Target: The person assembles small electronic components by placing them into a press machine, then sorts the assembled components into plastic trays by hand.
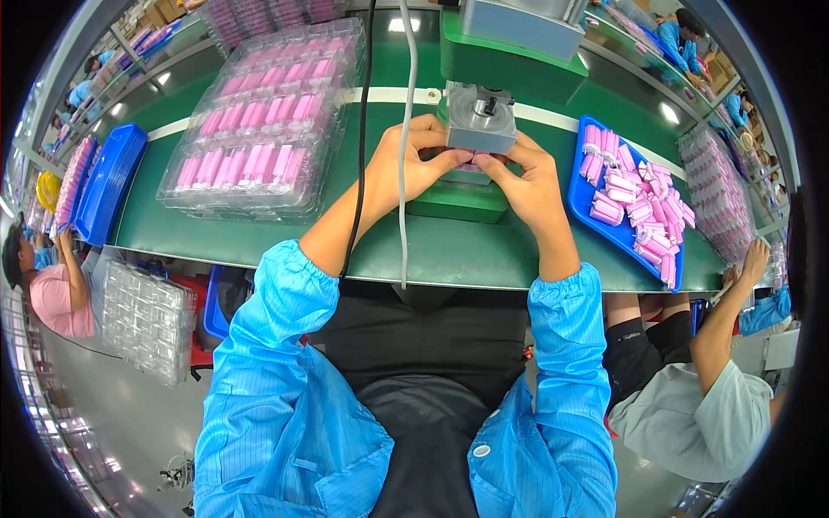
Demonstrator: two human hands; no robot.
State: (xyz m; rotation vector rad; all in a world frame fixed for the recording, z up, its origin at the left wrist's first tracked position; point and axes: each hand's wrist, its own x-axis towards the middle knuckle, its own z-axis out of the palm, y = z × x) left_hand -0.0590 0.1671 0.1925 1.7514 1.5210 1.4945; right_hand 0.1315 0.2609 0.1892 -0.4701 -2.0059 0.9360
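Head view: both forearms in blue sleeves reach forward over the green worktop point(449, 250). The left hand point(413, 160) and right hand point(527, 177) meet fingertip to fingertip, pinching a small pink part point(473, 161) under the grey press head point(480, 119). A blue tray point(580, 194) to the right holds loose pink parts; clear blister trays point(259, 129) to the left hold pink parts in rows.

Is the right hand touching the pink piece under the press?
Touching. In the head view, right hand fingertips rest on the pink piece beneath the grey press head.
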